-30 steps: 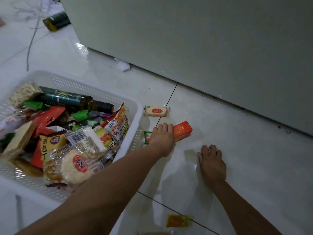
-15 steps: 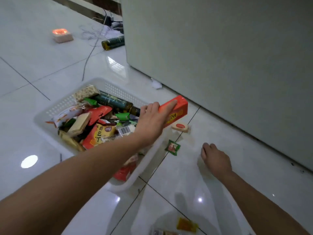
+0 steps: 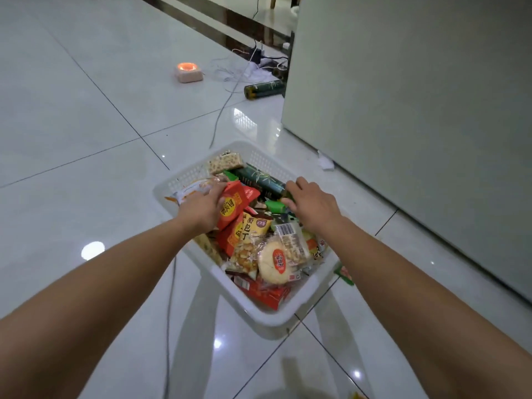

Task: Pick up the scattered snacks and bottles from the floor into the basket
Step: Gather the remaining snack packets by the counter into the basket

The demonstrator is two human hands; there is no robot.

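Currently, both of the person's hands are over the white basket (image 3: pixel 260 319), which sits on the glossy tiled floor (image 3: pixel 86 133) beside a tall pale cabinet (image 3: pixel 417 110).

Left hand (image 3: pixel 201 207): palm down over the left part of the load. The fingers curl over the upper edge of a red snack packet (image 3: pixel 234 204), with the thumb tucked under it, so the packet is gripped. An orange-and-white wrapper (image 3: pixel 191 190) lies just beyond the knuckles, against the basket's left wall.

Right hand (image 3: pixel 312 204): palm down over the right part of the load. The fingers are bent and loosely together, their tips lying on a dark green bottle (image 3: pixel 260 180) and a small green packet (image 3: pixel 275 205). It cannot be told whether anything is clamped under the palm.

Basket contents, near side: a round rice cracker in clear wrap (image 3: pixel 275 263), a yellow packet (image 3: pixel 254 228), and a red box (image 3: pixel 266 293) lying flat against the front wall. A nut bar (image 3: pixel 224 162) rests at the far corner.

Items on the floor outside the basket:
- A second green bottle (image 3: pixel 263 89) lies on its side, well apart from the basket, near the cabinet's corner.
- A small green-edged packet (image 3: pixel 344 273) sits just beside the basket's right wall, partly hidden by the right forearm.
- A scrap of white paper (image 3: pixel 325 162) lies at the cabinet's base.
- A grey cable (image 3: pixel 220 116) runs toward a small device with an orange glow (image 3: pixel 188 72).
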